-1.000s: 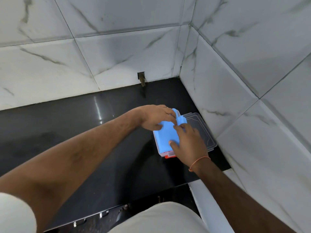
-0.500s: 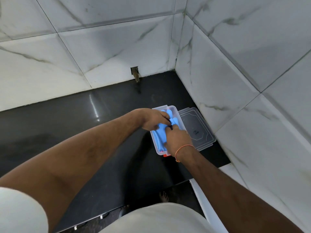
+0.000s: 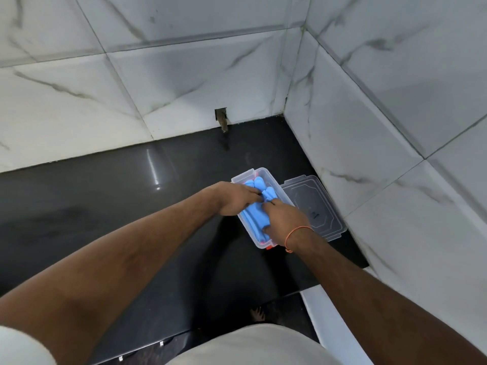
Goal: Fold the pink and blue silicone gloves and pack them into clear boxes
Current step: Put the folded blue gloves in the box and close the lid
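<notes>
From the head view, we're looking down at a clear box (image 3: 259, 177) that's sitting on the glossy black surface (image 3: 110, 206) in the corner of the marble-tiled walls (image 3: 184, 83). The folded blue glove (image 3: 254, 217) is lying inside it, filling most of the box, with a bit of pink glove (image 3: 247, 182) peeking out at the far end. The left hand (image 3: 233, 198) is pressing on the blue glove from the left side, fingers bent onto it. The right hand (image 3: 286, 219), orange thread on the wrist, is gripping the glove's right side with curled fingers. The clear lid (image 3: 319, 206) is lying flat just beside the box, to the right.
</notes>
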### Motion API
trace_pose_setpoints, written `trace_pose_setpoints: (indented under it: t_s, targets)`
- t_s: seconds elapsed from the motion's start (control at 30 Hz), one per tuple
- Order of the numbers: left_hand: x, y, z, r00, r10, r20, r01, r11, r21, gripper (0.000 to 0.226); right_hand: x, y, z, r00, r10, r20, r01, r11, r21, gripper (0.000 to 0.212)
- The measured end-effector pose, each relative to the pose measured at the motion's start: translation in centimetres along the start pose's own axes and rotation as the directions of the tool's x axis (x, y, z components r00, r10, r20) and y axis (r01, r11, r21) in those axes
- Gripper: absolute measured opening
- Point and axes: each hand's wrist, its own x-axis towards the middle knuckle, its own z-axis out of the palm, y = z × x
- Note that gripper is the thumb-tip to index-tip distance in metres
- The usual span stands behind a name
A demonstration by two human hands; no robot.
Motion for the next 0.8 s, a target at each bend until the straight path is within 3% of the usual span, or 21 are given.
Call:
trace_pose_setpoints:
  t_s: [0.23, 0.33, 0.43, 0.53, 0.6, 0.7, 0.73, 0.8]
  targets:
    - [-7.1, 1.4, 5.0, 0.949, -0.310, -0.057, 0.313, 0.946, 0.082, 0.037, 1.7, -1.2, -1.0, 0.962, -0.271, -0.022, 0.269, 0.961, -0.067, 0.047]
    - [-9.4, 2.0, 7.8, 0.941, -0.335, -0.051, 0.339, 0.927, 0.163, 0.039, 2.5, -2.6, -0.7, 0.925, -0.377, -0.056, 0.372, 0.924, -0.085, 0.049]
    - [-11.0, 1.6, 9.4, 0.936, -0.348, -0.051, 0.350, 0.905, 0.243, 0.043, 3.5, -4.2, 0.1, 0.885, -0.456, -0.094, 0.442, 0.887, -0.136, 0.060]
    - [-13.1, 1.3, 9.9, 0.902, -0.406, -0.146, 0.422, 0.901, 0.103, 0.043, 4.4, -5.3, 0.8, 0.864, -0.491, -0.111, 0.472, 0.867, -0.159, 0.076]
    - [-15.0, 1.2, 10.1, 0.795, -0.475, -0.377, 0.452, 0.879, -0.155, 0.043, 4.6, -5.7, 1.0, 0.848, -0.510, -0.143, 0.489, 0.858, -0.155, 0.080]
    - [-17.1, 0.1, 11.5, 0.512, -0.488, -0.707, 0.379, 0.867, -0.324, 0.041, 4.0, -5.5, 1.6, 0.768, -0.514, -0.383, 0.524, 0.847, -0.088, 0.061]
    - [-17.4, -0.6, 12.0, 0.435, -0.541, -0.720, 0.372, 0.836, -0.404, 0.042, 3.5, -5.4, 2.0, 0.757, -0.439, -0.484, 0.498, 0.867, -0.007, 0.054]
    - [-17.4, -1.6, 12.8, 0.338, -0.748, -0.571, 0.314, 0.661, -0.681, 0.051, 2.3, -5.5, 3.0, 0.805, -0.200, -0.559, 0.387, 0.891, 0.238, 0.052]
